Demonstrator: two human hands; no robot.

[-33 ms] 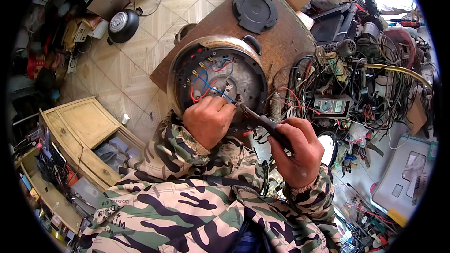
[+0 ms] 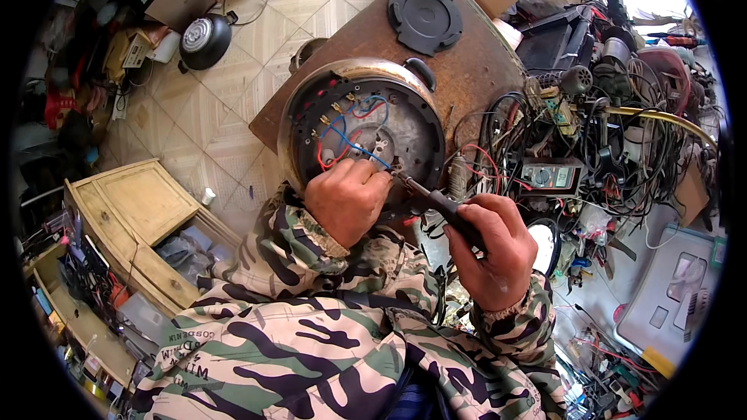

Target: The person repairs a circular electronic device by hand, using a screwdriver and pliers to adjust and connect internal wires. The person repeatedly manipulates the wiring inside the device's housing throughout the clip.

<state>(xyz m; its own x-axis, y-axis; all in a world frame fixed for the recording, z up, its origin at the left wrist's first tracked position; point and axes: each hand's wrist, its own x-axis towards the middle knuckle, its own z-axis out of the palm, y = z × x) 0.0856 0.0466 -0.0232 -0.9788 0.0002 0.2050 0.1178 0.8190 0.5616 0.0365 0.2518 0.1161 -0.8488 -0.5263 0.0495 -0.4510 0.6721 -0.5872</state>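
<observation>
A round metal appliance (image 2: 307, 85), perhaps an electric cooker, lies opened with its dark inner ring and wiring showing. A blue wire (image 2: 354, 147) crosses its middle, and a red wire (image 2: 331, 162) curves beside it. My left hand (image 2: 348, 201) rests over the near edge, fingers closed in a pinch by the end of the blue wire; what they grip is hidden. My right hand (image 2: 494, 250) is wrapped round a black-handled tool with a metal shaft (image 2: 451, 214). Its tip points in beside my left fingertips; whether it touches anything is too small to tell.
Under the appliance is a brown board (image 2: 482, 66), with a round black cover (image 2: 425, 17) on its far part. To the right lie tangled cables (image 2: 498, 128) and a multimeter (image 2: 552, 176). A wooden cabinet (image 2: 140, 210) stands left, and a black pan-like part (image 2: 205, 43) sits on the tiled floor.
</observation>
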